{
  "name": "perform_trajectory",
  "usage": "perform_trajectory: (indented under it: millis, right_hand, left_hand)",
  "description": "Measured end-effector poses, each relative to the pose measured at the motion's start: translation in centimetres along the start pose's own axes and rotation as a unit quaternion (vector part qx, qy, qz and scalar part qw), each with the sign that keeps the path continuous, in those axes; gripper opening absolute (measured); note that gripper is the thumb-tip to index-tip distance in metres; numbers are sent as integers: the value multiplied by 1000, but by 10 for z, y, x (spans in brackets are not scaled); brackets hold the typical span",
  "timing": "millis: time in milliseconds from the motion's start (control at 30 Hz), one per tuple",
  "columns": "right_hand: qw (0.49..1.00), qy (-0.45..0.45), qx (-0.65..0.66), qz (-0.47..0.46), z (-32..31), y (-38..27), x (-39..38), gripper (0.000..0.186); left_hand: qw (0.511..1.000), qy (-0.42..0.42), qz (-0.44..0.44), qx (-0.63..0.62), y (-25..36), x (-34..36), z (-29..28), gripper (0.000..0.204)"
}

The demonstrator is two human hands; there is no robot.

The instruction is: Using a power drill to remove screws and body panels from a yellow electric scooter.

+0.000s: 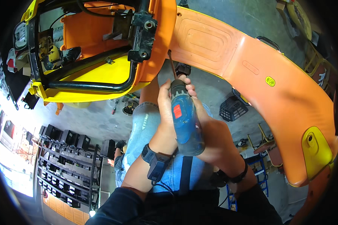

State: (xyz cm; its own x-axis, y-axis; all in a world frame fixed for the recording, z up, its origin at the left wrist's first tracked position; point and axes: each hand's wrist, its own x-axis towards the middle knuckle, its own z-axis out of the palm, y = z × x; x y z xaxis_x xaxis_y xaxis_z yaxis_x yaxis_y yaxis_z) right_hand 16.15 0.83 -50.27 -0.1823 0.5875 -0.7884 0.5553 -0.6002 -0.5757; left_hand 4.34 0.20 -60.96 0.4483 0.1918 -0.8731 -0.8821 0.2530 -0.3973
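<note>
My left hand (164, 109) and my right hand (203, 123) are both wrapped round a blue cordless drill (187, 120) with a red button. The drill points away from me, its long thin bit (172, 64) reaching to the edge of a large orange moulded part (163, 30); whether the tip touches it is unclear. A black metal bracket (142, 37) with bolts sits beside it. A yellow panel (95, 73) and a black tube frame (90, 85) lie to the upper left. A curved orange panel (263, 92) with a yellow piece (314, 150) spans the right.
Below are my legs in jeans and the concrete floor (120, 116). Racks of black parts (67, 165) stand at lower left, near part of another person (117, 153). A black plastic crate (231, 108) and a blue metal frame (257, 168) are at right.
</note>
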Motion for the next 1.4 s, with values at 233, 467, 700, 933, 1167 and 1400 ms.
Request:
perform_trajectory:
  millis: [233, 467, 700, 933, 1167, 1400]
  right_hand:
    - [992, 71, 104, 12, -5, 17, -7, 62]
    - [977, 93, 182, 62, -1, 8, -3, 54]
    - [995, 96, 26, -17, 10, 6, -5, 28]
    - [995, 78, 29, -51, 12, 18, -12, 90]
    - [996, 76, 22, -35, 14, 16, -20, 86]
    - [997, 68, 44, -15, 15, 20, -26, 83]
  left_hand:
    - [977, 135, 81, 144, -28, 17, 32, 32]
    - [989, 96, 43, 108, -15, 16, 39, 30]
    - [981, 100, 64, 154, -13, 7, 25, 39]
    - [974, 119, 82, 174, -20, 2, 29, 34]
    - [975, 129, 68, 166, -19, -3, 29, 36]
    - [972, 125, 61, 187, -24, -8, 24, 37]
